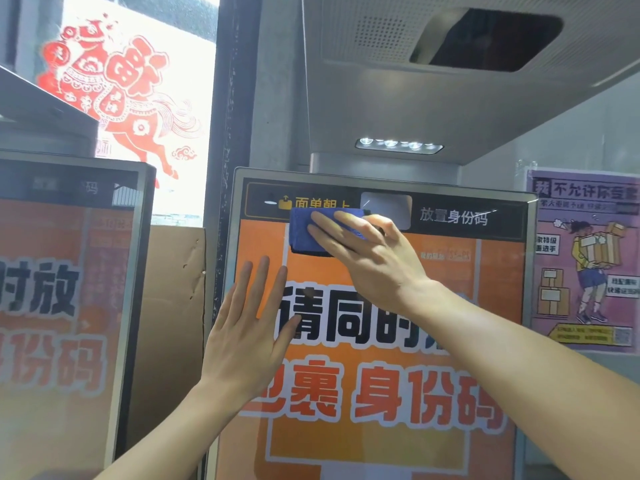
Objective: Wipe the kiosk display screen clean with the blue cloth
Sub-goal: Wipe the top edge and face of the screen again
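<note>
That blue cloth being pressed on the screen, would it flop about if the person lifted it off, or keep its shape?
The folded blue fuzzy cloth would probably flop: it looks soft and bends under the right hand, whose straight fingers press it flat. It seems light, since those fingers alone keep it against the upright orange kiosk display screen. On that smooth glass it likely slides easily.

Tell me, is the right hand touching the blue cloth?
Touching. The head view shows the right hand with straight fingers laid flat over the blue cloth, pressing it against the kiosk screen.
</note>
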Available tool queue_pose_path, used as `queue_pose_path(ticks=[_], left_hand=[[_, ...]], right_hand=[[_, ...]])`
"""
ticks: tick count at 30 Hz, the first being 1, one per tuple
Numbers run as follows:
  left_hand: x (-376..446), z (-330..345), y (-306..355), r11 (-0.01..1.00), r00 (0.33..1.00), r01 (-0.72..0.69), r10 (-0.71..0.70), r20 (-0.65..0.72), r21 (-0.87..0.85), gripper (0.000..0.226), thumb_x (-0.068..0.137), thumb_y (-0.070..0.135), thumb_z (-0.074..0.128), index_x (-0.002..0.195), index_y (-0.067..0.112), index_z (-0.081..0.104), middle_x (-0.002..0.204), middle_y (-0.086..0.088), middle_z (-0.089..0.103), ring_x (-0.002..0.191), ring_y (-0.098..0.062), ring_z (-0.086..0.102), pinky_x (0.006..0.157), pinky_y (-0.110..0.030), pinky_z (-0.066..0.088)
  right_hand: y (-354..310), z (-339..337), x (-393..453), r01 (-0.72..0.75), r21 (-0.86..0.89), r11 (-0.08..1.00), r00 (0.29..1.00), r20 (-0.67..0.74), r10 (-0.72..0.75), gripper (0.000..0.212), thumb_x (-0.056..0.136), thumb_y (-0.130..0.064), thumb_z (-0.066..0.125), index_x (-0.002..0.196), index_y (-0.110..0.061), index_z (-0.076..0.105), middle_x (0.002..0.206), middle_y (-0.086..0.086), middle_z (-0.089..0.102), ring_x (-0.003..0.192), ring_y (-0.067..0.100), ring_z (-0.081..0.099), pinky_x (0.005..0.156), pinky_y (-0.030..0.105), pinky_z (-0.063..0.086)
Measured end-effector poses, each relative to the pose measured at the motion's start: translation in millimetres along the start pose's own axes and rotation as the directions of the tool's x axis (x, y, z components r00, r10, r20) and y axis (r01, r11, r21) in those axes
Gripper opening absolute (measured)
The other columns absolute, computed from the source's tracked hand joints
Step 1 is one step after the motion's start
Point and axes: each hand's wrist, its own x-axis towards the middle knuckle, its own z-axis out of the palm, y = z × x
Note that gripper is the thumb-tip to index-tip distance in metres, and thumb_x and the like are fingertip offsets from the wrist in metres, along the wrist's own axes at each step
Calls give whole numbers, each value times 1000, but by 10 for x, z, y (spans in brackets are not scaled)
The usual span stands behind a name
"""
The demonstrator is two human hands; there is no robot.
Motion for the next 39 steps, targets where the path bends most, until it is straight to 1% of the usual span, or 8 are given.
queue_pose_path(ticks=[10, 15, 19, 23, 26, 28, 33, 39], left_hand=[[-14, -9, 14, 1000, 1000, 13, -13, 20, -6, 75, 98, 60, 18, 156, 24, -12, 165, -1, -13, 152, -20, -11, 120, -34, -5], [-21, -8, 26, 1000, 1000, 19, -18, 23, -10, 75, 98, 59, 19, 157, 23, -10, 165, -1, -12, 152, -21, -9, 120, -34, -5], [-29, -3, 29, 1000, 999, 24, -23, 22, -20, 75, 97, 60, 18, 157, 24, -11, 165, 0, -14, 152, -20, -10, 122, -36, -4], [-27, -5, 50, 999, 999, 39, -39, 35, -12, 75, 97, 60, 18, 157, 21, -5, 165, -1, -12, 152, -20, -9, 123, -41, 7], [-21, -14, 45, 1000, 999, 26, -25, 29, -3, 75, 98, 59, 21, 158, 21, -5, 165, -1, -10, 152, -21, -8, 122, -34, -3], [-20, -24, 45, 1000, 999, 25, -24, 23, -7, 76, 97, 57, 24, 158, 18, -1, 166, -3, -7, 152, -22, -5, 121, -33, -4], [-21, -60, 128, 998, 998, 55, -55, 7, -38, 75, 96, 53, 25, 158, 15, 7, 166, -7, 1, 152, -28, 3, 120, -48, 17], [64, -70, 413, 997, 998, 54, -55, -10, -57, 71, 95, 47, 32, 157, 18, 13, 166, -8, 1, 152, -32, 2, 119, -57, 18]], right_hand=[[398, -8, 155, -169, 47, 984, 985, -16, 170, 64, 84, 0, 38, 145, -14, 51, 151, 3, 47, 132, 25, 52, 107, 40, 31], [273, 15, 77, -227, 112, 967, 971, -44, 233, 67, 81, 3, 38, 144, -12, 51, 150, 7, 48, 134, 28, 50, 110, 44, 32], [130, 51, -99, -185, 140, 973, 978, -72, 196, 66, 80, 6, 49, 143, -12, 53, 149, 6, 50, 132, 27, 52, 108, 43, 33], [93, 66, -323, -76, 111, 991, 995, -62, 83, 64, 84, 3, 53, 145, -15, 51, 151, 2, 47, 134, 24, 51, 109, 42, 36], [189, 49, -365, -36, 83, 996, 997, -61, 41, 63, 86, 2, 48, 146, -17, 49, 152, 0, 46, 134, 21, 51, 109, 40, 40], [284, 38, -337, -53, 84, 995, 997, -59, 58, 62, 87, 3, 41, 145, -17, 51, 150, 0, 48, 133, 22, 52, 108, 40, 42], [548, 8, -247, -219, 97, 971, 974, -37, 224, 65, 83, 7, 37, 144, -12, 52, 148, 6, 50, 134, 27, 51, 110, 42, 32], [376, 11, -302, -312, 162, 936, 945, -46, 323, 63, 83, 3, 39, 143, -11, 52, 149, 7, 49, 135, 27, 49, 112, 43, 29]])
